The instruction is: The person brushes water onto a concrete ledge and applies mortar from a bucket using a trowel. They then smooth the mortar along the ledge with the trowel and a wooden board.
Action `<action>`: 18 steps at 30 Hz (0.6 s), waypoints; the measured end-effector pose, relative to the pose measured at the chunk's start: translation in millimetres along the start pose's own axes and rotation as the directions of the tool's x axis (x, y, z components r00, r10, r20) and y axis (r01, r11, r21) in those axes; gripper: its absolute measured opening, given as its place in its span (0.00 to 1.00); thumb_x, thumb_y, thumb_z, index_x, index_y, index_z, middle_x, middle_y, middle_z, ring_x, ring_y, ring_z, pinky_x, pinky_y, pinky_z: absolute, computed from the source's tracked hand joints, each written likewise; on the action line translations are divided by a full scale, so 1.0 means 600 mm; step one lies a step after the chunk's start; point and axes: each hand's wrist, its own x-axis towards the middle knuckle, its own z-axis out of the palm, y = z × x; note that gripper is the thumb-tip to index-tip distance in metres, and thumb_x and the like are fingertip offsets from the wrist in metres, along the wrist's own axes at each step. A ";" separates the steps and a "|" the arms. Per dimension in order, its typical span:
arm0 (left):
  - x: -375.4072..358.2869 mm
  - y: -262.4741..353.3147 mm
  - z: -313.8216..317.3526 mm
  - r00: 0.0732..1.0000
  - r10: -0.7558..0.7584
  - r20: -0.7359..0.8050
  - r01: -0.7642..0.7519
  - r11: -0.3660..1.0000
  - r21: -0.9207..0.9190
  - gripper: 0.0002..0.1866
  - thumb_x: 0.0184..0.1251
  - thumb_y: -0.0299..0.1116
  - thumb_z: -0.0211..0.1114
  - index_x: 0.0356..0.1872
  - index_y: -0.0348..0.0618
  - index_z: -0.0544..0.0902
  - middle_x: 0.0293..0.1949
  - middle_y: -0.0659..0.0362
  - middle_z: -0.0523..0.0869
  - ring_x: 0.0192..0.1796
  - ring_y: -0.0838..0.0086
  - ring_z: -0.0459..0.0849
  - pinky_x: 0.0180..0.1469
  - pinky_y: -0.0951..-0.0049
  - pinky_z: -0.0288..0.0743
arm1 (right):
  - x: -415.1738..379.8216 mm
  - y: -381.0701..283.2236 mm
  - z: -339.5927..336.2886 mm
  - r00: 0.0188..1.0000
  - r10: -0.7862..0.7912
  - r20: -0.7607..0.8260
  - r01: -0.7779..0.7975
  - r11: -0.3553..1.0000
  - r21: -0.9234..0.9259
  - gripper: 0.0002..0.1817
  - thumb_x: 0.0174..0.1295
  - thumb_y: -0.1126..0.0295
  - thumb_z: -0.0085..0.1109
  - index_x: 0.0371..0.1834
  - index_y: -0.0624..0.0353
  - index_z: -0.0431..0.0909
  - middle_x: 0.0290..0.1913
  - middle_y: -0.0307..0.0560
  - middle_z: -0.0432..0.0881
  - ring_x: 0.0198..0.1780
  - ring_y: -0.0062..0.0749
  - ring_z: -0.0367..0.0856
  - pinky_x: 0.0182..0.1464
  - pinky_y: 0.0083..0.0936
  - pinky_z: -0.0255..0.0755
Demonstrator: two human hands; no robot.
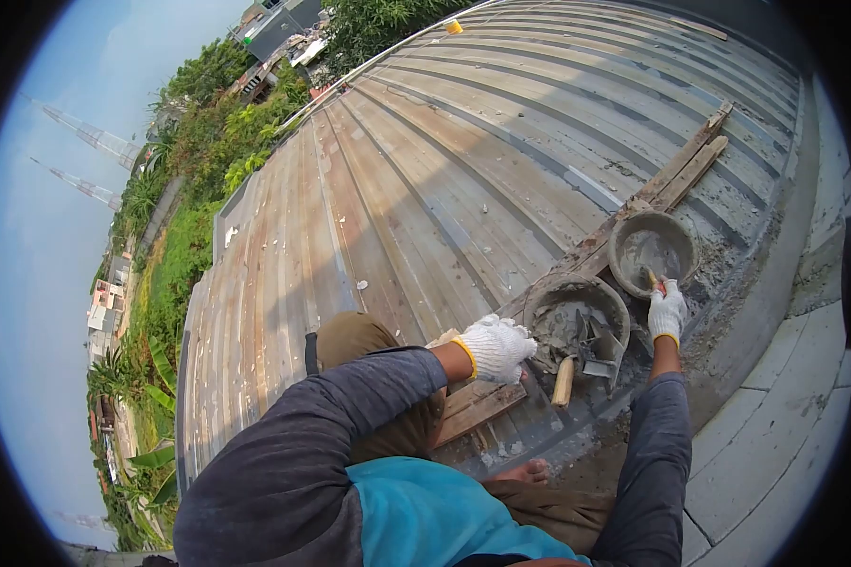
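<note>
My right hand (668, 310), in a white knit glove, is closed round the handle of a tool (653, 280) that reaches into the farther round bucket (631, 244). Some grey wet material lies inside that bucket. The nearer bucket (531, 304) holds grey mortar (563, 326) and a trowel (564, 381), whose wooden handle hangs over the near rim. Just left of this bucket is my left hand (497, 348), gloved in white, its fingers curled in at the rim. Whatever they may hold is hidden.
Wooden planks (676, 180) lie under and beyond the buckets on the corrugated metal roof (425, 236). A pale block wall (775, 416) runs along the right. My bare foot (529, 472) is below the buckets. Greenery (194, 236) lies beyond the roof's left edge.
</note>
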 end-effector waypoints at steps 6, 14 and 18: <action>0.000 -0.001 0.001 1.000 0.000 -0.010 0.000 1.000 -0.007 0.22 0.62 0.50 0.67 0.48 0.45 0.84 0.48 0.50 0.85 0.56 0.52 0.83 0.59 0.52 0.75 | -0.009 -0.017 -0.007 0.998 0.025 0.057 -0.025 1.000 -0.007 0.14 0.66 0.65 0.60 0.52 0.55 0.82 0.46 0.59 0.86 0.49 0.56 0.84 0.51 0.45 0.76; 0.005 0.000 -0.001 1.000 0.004 0.009 -0.004 1.000 -0.012 0.22 0.62 0.50 0.66 0.48 0.44 0.85 0.47 0.49 0.85 0.56 0.52 0.83 0.59 0.51 0.75 | -0.015 -0.050 -0.031 0.991 0.064 0.118 -0.043 0.984 -0.173 0.12 0.66 0.63 0.61 0.48 0.56 0.82 0.46 0.59 0.86 0.50 0.57 0.83 0.51 0.48 0.76; 0.006 0.000 -0.003 1.000 0.010 0.007 -0.010 1.000 -0.005 0.23 0.62 0.51 0.66 0.48 0.44 0.85 0.48 0.48 0.85 0.56 0.51 0.83 0.59 0.52 0.75 | -0.018 -0.066 -0.040 0.990 0.095 0.106 -0.070 0.973 -0.219 0.12 0.66 0.62 0.61 0.47 0.56 0.82 0.43 0.60 0.86 0.48 0.58 0.84 0.49 0.48 0.76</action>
